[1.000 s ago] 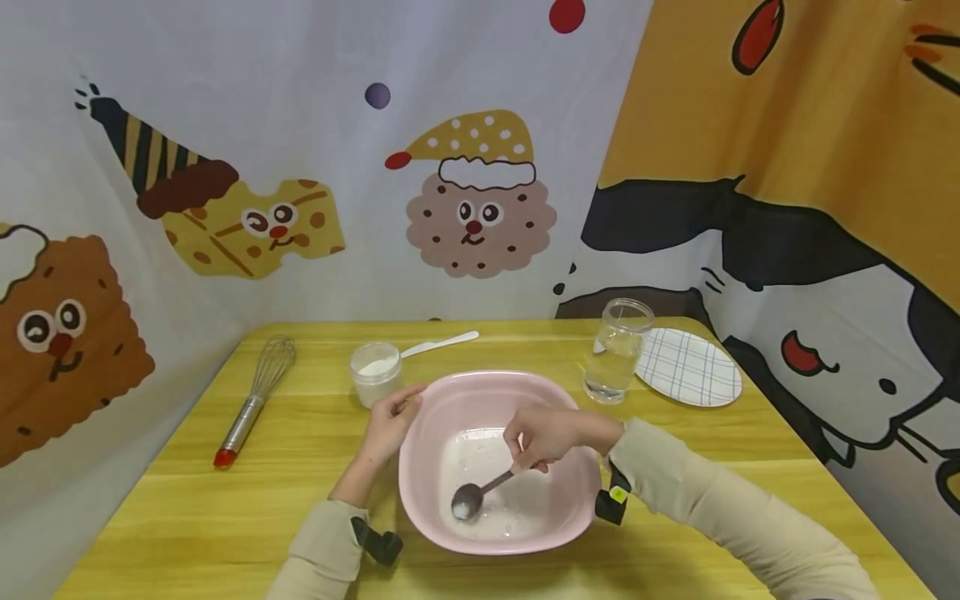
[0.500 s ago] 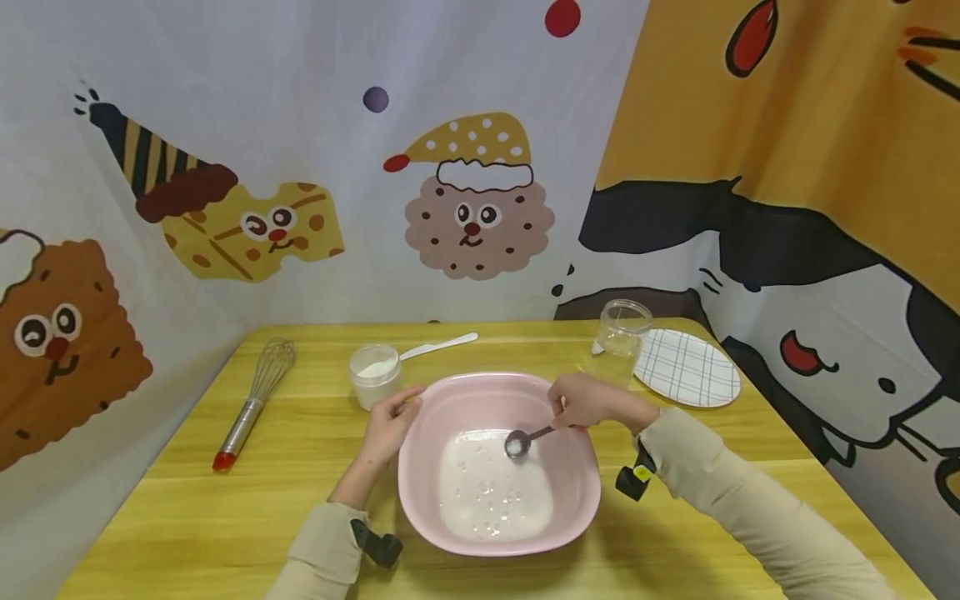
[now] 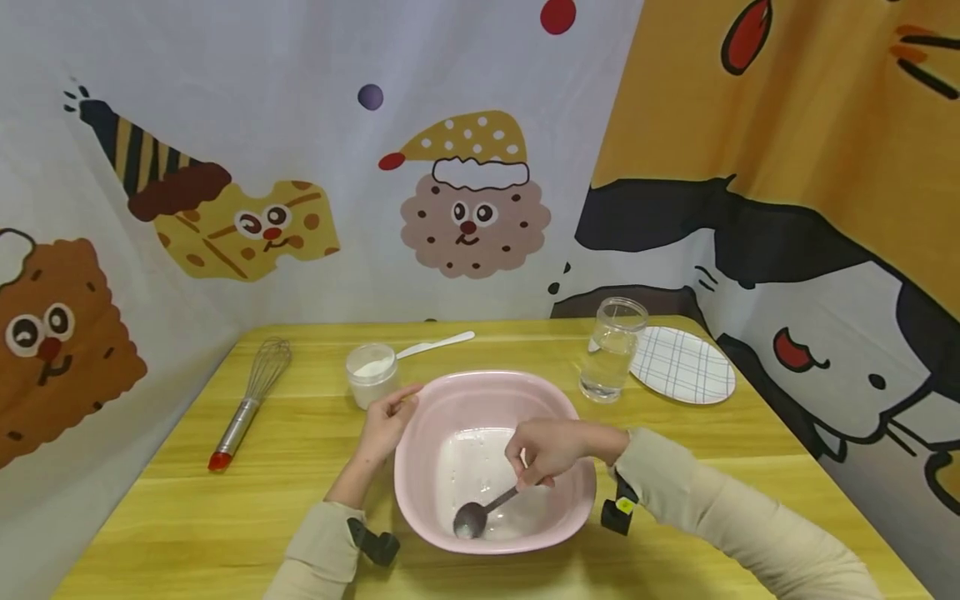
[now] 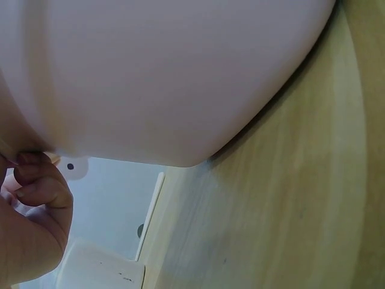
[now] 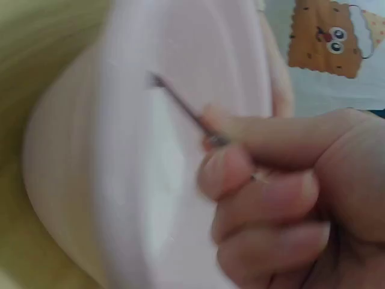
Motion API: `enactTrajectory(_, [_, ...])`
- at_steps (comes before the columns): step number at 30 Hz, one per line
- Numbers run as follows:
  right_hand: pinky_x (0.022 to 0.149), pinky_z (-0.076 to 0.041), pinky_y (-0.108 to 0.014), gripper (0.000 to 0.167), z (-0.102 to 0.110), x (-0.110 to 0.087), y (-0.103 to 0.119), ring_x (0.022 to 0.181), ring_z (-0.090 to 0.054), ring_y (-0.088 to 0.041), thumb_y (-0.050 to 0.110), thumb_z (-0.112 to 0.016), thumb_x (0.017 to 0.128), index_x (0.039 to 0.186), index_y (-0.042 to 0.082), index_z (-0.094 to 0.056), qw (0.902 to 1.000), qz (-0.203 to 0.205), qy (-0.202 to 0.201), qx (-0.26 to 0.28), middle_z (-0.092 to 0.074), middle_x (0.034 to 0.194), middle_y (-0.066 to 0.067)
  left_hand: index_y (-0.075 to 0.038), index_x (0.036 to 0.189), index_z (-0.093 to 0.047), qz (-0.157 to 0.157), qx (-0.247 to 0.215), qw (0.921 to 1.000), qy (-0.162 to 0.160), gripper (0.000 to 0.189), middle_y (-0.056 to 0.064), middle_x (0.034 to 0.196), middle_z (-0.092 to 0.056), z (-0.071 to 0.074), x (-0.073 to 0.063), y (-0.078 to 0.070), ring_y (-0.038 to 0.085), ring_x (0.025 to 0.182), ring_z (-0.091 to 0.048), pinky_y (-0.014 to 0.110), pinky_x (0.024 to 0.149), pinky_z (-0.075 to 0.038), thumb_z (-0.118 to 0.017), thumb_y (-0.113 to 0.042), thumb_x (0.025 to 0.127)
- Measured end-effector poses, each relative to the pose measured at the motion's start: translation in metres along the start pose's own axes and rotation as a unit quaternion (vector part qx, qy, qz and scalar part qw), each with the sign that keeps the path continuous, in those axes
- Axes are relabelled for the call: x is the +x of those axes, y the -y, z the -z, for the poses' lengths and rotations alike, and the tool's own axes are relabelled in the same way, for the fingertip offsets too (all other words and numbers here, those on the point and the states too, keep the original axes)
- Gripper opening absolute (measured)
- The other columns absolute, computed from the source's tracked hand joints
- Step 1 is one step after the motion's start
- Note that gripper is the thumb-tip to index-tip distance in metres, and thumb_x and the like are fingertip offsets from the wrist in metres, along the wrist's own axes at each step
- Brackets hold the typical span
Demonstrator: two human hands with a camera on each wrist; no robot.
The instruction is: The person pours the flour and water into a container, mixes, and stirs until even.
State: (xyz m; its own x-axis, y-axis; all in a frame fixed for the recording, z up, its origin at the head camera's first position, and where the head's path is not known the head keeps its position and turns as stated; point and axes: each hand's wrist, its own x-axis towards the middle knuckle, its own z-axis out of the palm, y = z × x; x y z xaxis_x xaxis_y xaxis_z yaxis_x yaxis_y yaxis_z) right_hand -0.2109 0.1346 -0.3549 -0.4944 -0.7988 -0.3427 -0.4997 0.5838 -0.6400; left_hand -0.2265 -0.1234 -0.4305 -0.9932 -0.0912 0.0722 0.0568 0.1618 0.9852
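Note:
A pink plastic basin (image 3: 422,500) stands on the table, with milky white liquid (image 3: 476,462) in its bottom. My left hand (image 3: 384,429) pinches the basin's rim at the far left; in the left wrist view its curled fingers (image 4: 42,180) meet the rim. Over the basin, my right hand (image 3: 553,450) holds a dark measuring spoon (image 3: 470,521) by its handle. The spoon's round bowl is low at the near left of the basin, by the liquid. In the right wrist view, thumb and forefinger pinch the handle (image 5: 186,111), which is blurred.
A jar of white powder (image 3: 372,379) stands beyond my left hand, a white plastic knife (image 3: 437,344) behind it. A whisk (image 3: 251,400) lies at the left. At the back right are a glass jar of clear liquid (image 3: 609,358) and a checked plate (image 3: 686,367).
My right hand swung the spoon rightward and back across the basin, then returned to the near left with it. My left hand stays on the rim.

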Motion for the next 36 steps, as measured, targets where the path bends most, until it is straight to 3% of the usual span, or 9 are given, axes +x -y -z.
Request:
enactTrajectory(4, [0.038,-0.033,-0.011,0.013,0.017,-0.017,0.001,0.036,-0.045,-0.008,0.004,-0.065,0.075,0.064,0.003,-0.057,0.9975,-0.025,-0.009,-0.066,-0.054,0.048,-0.009,-0.006,0.115,-0.058,0.001,0.004,1.0,0.0,0.029,0.0,0.061,-0.053,0.0,0.0,-0.001,0.008,0.054,-0.052,0.021,0.051,-0.047,-0.051,-0.014,0.088])
enactTrajectory(10, [0.043,-0.036,-0.016,0.018,0.034,-0.02,-0.009,0.046,-0.045,-0.006,0.006,-0.066,0.073,0.06,0.01,-0.054,0.9721,-0.101,-0.13,-0.167,-0.052,0.056,0.003,-0.005,0.115,-0.058,0.01,-0.002,0.9999,0.003,0.029,0.002,0.064,-0.056,0.0,0.0,-0.002,0.009,0.055,-0.054,0.021,0.052,-0.047,-0.051,-0.012,0.088])
enactTrajectory(14, [0.042,-0.037,-0.015,0.019,0.029,-0.007,-0.013,0.048,-0.045,-0.005,0.007,-0.064,0.076,0.061,0.01,-0.053,0.9656,-0.069,-0.177,-0.178,-0.053,0.058,0.002,-0.006,0.115,-0.058,0.011,0.0,0.9999,0.004,0.029,0.002,0.062,-0.054,-0.001,-0.002,-0.002,0.009,0.055,-0.053,0.021,0.051,-0.046,-0.051,-0.011,0.088])
enactTrajectory(18, [0.041,-0.036,-0.013,0.019,0.019,0.008,-0.01,0.042,-0.043,0.0,0.006,-0.063,0.078,0.063,0.006,-0.052,0.9758,0.013,-0.169,-0.138,-0.054,0.053,-0.003,-0.007,0.116,-0.058,0.015,0.002,0.9999,0.004,0.029,0.004,0.067,-0.058,-0.001,-0.001,-0.002,0.01,0.058,-0.055,0.022,0.053,-0.048,-0.051,-0.012,0.088])
enactTrajectory(22, [0.037,-0.031,-0.012,0.019,0.009,0.015,-0.006,0.036,-0.04,0.001,0.004,-0.061,0.08,0.065,0.0,-0.052,0.9917,0.062,-0.099,-0.055,-0.053,0.047,-0.014,-0.006,0.116,-0.057,0.014,0.001,0.9999,0.006,0.029,0.007,0.069,-0.059,0.0,-0.001,-0.002,0.011,0.059,-0.056,0.022,0.054,-0.048,-0.05,-0.013,0.089])
enactTrajectory(25, [0.037,-0.029,-0.011,0.016,0.004,0.011,-0.003,0.035,-0.043,-0.016,0.003,-0.06,0.081,0.067,-0.003,-0.053,0.9984,0.053,-0.02,0.009,-0.052,0.047,-0.018,-0.007,0.116,-0.058,0.006,-0.002,0.9999,0.01,0.029,0.006,0.067,-0.058,0.0,-0.002,-0.001,0.01,0.058,-0.055,0.022,0.053,-0.048,-0.05,-0.014,0.089])
enactTrajectory(28, [0.038,-0.032,-0.011,0.013,0.006,0.002,-0.002,0.042,-0.047,-0.036,0.002,-0.061,0.079,0.068,-0.003,-0.056,0.9989,0.034,0.026,0.019,-0.052,0.047,-0.016,-0.006,0.115,-0.058,-0.023,-0.011,0.9995,0.017,0.03,0.002,0.064,-0.056,0.001,-0.003,-0.001,0.009,0.056,-0.054,0.022,0.052,-0.047,-0.051,-0.015,0.088])
enactTrajectory(31, [0.038,-0.033,-0.011,0.012,0.014,-0.008,-0.003,0.041,-0.049,-0.032,0.002,-0.062,0.078,0.068,-0.001,-0.057,0.9998,0.01,0.013,-0.011,-0.052,0.048,-0.011,-0.005,0.114,-0.059,-0.04,-0.014,0.999,0.014,0.03,-0.002,0.061,-0.052,0.002,-0.003,-0.001,0.007,0.054,-0.052,0.02,0.05,-0.045,-0.052,-0.018,0.087])
enactTrajectory(36, [0.037,-0.03,-0.012,0.016,0.025,-0.011,-0.013,0.038,-0.043,-0.007,0.004,-0.062,0.079,0.065,0.003,-0.053,0.9946,-0.031,-0.08,-0.059,-0.05,0.047,-0.005,-0.005,0.116,-0.058,-0.001,-0.001,1.0,0.007,0.031,-0.002,0.06,-0.048,0.001,-0.002,-0.003,0.007,0.053,-0.05,0.02,0.05,-0.045,-0.051,-0.017,0.088])
